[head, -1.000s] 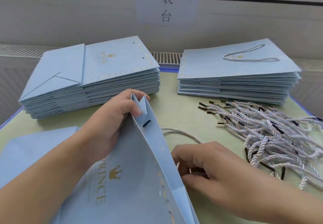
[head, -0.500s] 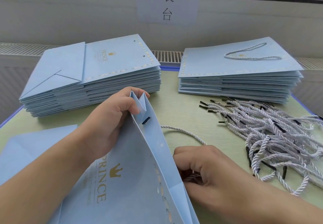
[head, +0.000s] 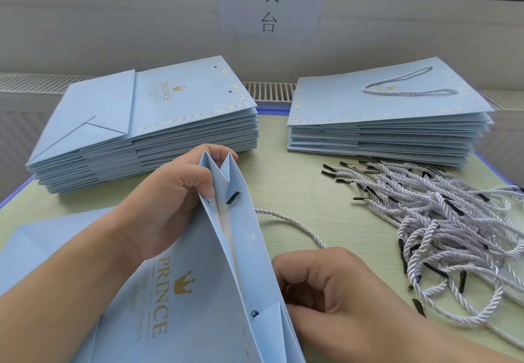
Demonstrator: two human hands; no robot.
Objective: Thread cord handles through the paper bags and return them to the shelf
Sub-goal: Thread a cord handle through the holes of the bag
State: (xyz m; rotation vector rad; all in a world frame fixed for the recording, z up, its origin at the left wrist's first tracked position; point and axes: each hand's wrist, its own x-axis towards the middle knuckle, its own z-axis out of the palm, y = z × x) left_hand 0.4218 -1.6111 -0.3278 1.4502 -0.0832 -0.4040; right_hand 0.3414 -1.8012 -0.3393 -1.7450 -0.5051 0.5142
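While gripped at its mouth by left hand, paper bag between both hands, right hand curled beside it, contents untellable.

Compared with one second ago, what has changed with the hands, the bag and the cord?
The right hand has slid toward the person along the bag's side, its fingers curled by the near hole; whether it pinches the cord there is hidden. More of the cord now lies bare on the table. The left hand keeps its grip on the bag top, the black cord tip still pokes through the far hole, and both stacks and the loose cords are unmoved.
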